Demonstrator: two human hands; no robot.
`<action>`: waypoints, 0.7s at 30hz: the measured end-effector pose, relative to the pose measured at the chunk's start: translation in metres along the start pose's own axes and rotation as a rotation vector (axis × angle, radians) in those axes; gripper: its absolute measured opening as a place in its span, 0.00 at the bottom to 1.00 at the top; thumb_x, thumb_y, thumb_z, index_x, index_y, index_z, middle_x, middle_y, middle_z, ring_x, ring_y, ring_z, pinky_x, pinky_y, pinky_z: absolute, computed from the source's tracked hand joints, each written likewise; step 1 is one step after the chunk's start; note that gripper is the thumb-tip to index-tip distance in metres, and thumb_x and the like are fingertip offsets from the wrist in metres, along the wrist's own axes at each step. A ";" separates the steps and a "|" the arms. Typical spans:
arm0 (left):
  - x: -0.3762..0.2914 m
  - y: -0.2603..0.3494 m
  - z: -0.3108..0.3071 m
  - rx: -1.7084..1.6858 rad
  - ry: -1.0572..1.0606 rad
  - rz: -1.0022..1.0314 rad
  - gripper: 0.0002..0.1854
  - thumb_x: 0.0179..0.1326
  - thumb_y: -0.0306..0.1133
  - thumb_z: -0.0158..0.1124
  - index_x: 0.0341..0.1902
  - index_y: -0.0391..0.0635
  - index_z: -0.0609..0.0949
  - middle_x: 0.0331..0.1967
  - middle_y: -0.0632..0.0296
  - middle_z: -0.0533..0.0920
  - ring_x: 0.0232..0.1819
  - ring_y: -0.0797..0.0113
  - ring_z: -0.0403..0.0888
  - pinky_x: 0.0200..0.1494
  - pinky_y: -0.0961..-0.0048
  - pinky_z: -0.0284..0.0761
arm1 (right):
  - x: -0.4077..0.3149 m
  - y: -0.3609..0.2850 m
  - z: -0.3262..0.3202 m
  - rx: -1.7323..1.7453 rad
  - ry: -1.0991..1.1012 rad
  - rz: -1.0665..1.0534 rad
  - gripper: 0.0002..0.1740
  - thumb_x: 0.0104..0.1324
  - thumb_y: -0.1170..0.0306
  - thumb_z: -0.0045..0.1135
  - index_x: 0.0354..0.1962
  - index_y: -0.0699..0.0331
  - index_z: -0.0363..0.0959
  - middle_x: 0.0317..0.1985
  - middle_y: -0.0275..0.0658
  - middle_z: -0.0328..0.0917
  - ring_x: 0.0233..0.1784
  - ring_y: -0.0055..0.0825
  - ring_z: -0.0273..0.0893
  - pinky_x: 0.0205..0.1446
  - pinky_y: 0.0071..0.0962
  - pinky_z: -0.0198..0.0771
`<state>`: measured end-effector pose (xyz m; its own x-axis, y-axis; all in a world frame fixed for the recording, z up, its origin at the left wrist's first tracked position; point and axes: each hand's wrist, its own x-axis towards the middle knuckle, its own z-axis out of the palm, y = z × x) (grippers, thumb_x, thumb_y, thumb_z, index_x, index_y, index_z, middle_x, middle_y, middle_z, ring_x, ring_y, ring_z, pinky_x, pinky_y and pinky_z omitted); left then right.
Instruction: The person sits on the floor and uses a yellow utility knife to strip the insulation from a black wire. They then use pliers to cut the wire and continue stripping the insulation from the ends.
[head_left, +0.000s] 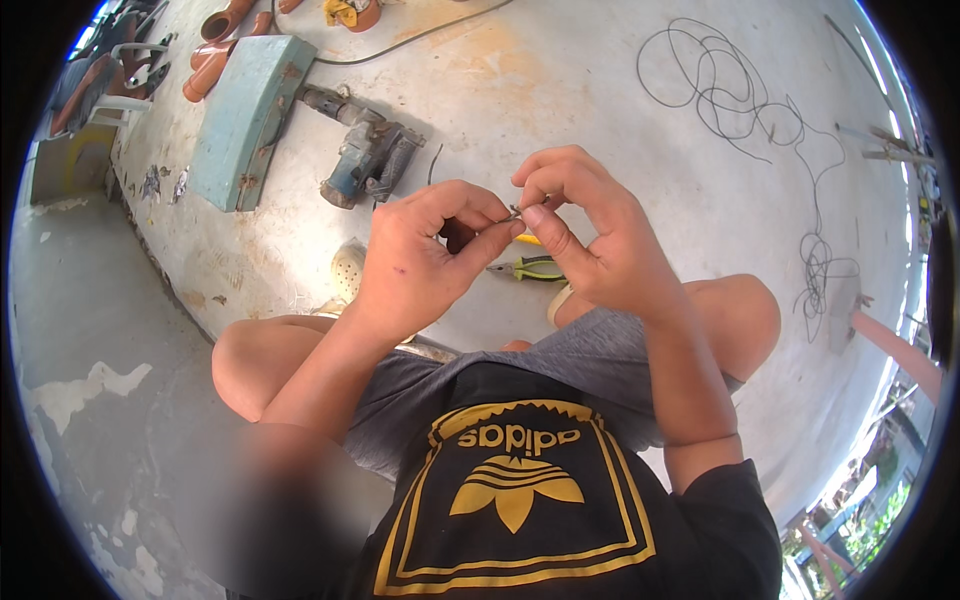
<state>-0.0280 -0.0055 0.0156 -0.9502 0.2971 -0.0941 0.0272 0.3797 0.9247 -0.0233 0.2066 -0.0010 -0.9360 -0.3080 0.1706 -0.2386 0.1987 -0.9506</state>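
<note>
Above the floor, between my knees, my left hand (420, 255) pinches a thin dark wire (514, 213) between thumb and forefinger. The thumb and forefinger of my right hand (604, 232) close on the same wire, fingertips almost touching those of the left. Most of the wire is hidden by the fingers, so its exact kind cannot be told. Below the hands lie long-nose pliers (529, 268) with green and black handles, partly covered by my right hand. A yellow handle (528, 239) shows just above them. Beyond my left hand a worn blue-grey power hammer (364, 154) rests on its side.
A teal metal case (240, 124) stands beyond the hammer, with orange pipe fittings (206, 71) behind it. Thin wire lies in loose coils (724, 94) at the right. A dark cable (420, 37) crosses the far floor. A person (82, 82) sits on a white chair (120, 105) at far left.
</note>
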 end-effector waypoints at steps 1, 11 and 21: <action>-0.001 -0.001 0.000 -0.025 0.005 -0.020 0.06 0.63 0.23 0.78 0.39 0.40 0.86 0.30 0.65 0.87 0.33 0.80 0.84 0.38 0.78 0.80 | -0.001 0.001 0.003 -0.036 0.023 -0.013 0.04 0.74 0.77 0.61 0.45 0.63 0.77 0.53 0.39 0.79 0.48 0.28 0.80 0.55 0.30 0.77; -0.001 -0.002 0.005 -0.181 0.114 -0.127 0.09 0.65 0.24 0.78 0.44 0.39 0.85 0.32 0.69 0.86 0.34 0.83 0.81 0.36 0.83 0.76 | -0.011 0.016 0.044 0.104 0.275 -0.038 0.04 0.78 0.76 0.59 0.48 0.63 0.75 0.60 0.42 0.73 0.57 0.26 0.76 0.59 0.31 0.76; 0.003 -0.004 0.002 -0.227 0.126 -0.178 0.11 0.65 0.25 0.79 0.46 0.39 0.85 0.31 0.69 0.85 0.29 0.83 0.79 0.32 0.83 0.74 | -0.006 0.002 0.025 0.498 0.345 0.208 0.10 0.78 0.72 0.62 0.53 0.66 0.78 0.51 0.35 0.81 0.51 0.18 0.78 0.57 0.23 0.76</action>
<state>-0.0307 -0.0044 0.0108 -0.9653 0.1269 -0.2282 -0.1994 0.2062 0.9580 -0.0117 0.1854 -0.0100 -0.9991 0.0245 -0.0357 0.0282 -0.2599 -0.9652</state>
